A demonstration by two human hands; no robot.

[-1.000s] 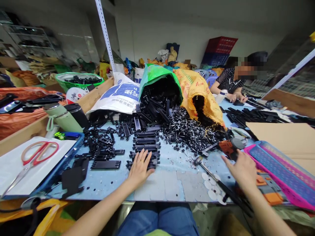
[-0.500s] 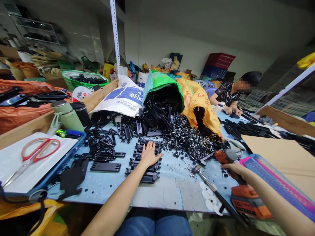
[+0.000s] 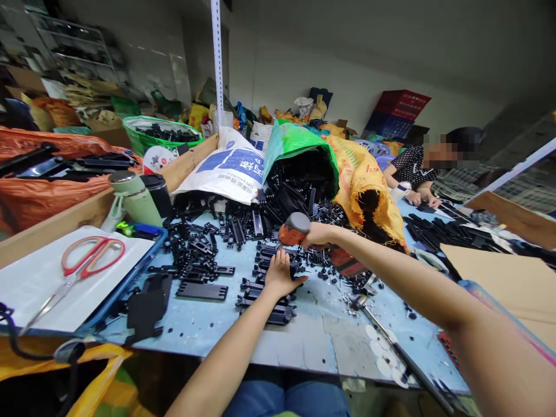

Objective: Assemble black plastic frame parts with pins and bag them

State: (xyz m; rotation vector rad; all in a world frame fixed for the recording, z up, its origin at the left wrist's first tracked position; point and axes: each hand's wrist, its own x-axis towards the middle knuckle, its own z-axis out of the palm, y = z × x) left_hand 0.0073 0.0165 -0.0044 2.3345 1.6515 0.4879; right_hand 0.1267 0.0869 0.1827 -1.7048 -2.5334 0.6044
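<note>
My right hand point(image 3: 320, 234) is closed round the handle of an orange and grey cordless drill point(image 3: 293, 229). Its front end is over the far end of a row of black plastic parts point(image 3: 270, 313); the tip is hard to make out. Flat on that row lies my left hand point(image 3: 280, 279), thumb out to the side, just nearer to me than the drill. Left of the row are a flat black plate point(image 3: 202, 291) and a heap of small black links point(image 3: 191, 246). Loose screws and black pieces are partly hidden behind my right forearm.
A hammer point(image 3: 382, 329) lies on the table's right side near white discs point(image 3: 377, 347). Red-handled scissors point(image 3: 82, 263) rest on a white sheet at left. Open sacks, one green point(image 3: 299, 145) and one yellow point(image 3: 377, 200), stand at the back. Another person point(image 3: 412, 168) works at far right.
My right hand has carried the drill from the table's right side leftward to the row of black parts. My left hand stays on the row, its fingers closer together. The view has shifted slightly.
</note>
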